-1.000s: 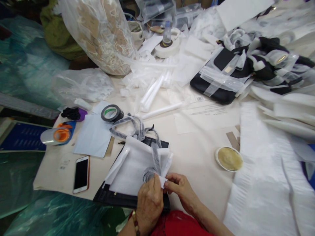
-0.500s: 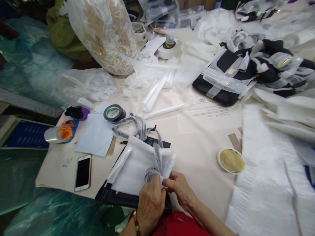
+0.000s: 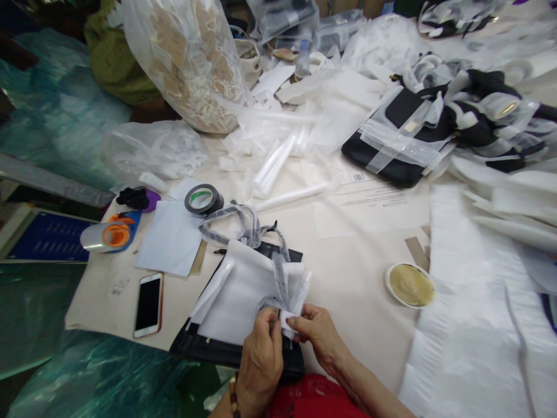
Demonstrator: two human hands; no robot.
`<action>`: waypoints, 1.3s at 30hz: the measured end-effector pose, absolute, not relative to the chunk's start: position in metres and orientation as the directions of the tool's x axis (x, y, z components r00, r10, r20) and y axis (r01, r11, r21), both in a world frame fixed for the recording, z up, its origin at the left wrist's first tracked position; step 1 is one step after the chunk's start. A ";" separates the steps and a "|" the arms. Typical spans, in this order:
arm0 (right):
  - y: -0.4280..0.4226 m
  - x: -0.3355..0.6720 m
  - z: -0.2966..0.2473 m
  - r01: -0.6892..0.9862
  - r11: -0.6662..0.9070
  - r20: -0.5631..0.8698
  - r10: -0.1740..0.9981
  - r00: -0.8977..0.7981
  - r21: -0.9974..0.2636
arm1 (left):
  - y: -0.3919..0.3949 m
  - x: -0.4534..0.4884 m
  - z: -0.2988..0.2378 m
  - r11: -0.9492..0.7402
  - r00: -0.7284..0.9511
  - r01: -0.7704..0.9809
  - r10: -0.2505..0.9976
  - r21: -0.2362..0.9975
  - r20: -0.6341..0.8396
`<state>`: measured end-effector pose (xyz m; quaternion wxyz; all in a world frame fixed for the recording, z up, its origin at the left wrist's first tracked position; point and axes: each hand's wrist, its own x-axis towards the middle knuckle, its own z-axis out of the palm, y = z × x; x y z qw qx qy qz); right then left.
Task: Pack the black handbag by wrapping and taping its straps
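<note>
A black bag (image 3: 204,346) lies flat at the near edge of the table, mostly covered by a white foam sheet (image 3: 237,296). Its strap (image 3: 250,229), wrapped in clear film, loops back over the sheet toward me. My left hand (image 3: 261,354) and my right hand (image 3: 315,334) meet at the bag's near end. Both pinch a small white piece of wrapping (image 3: 288,319) around the end of the strap. A bead bracelet shows on my left wrist.
A phone (image 3: 148,305), a tape dispenser (image 3: 108,235), a dark tape roll (image 3: 202,199) and a white sheet (image 3: 169,238) lie to the left. A small dish (image 3: 409,284) sits right. Foam sheets (image 3: 470,313), foam tubes (image 3: 278,159), wrapped black bags (image 3: 404,139) and plastic sacks (image 3: 187,58) crowd the back.
My fingers have shifted slightly on the white wrapping at the strap's end; the left hand has turned a little. The camera has drifted, and the rest stays put.
</note>
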<state>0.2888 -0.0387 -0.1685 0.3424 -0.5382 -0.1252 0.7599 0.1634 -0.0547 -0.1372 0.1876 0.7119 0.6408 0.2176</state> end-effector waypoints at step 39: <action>-0.039 0.287 -0.168 -0.411 -0.689 -0.696 0.700 -0.161 -0.597 | -0.035 0.176 -0.117 0.148 0.061 0.923 0.856 0.355 -0.513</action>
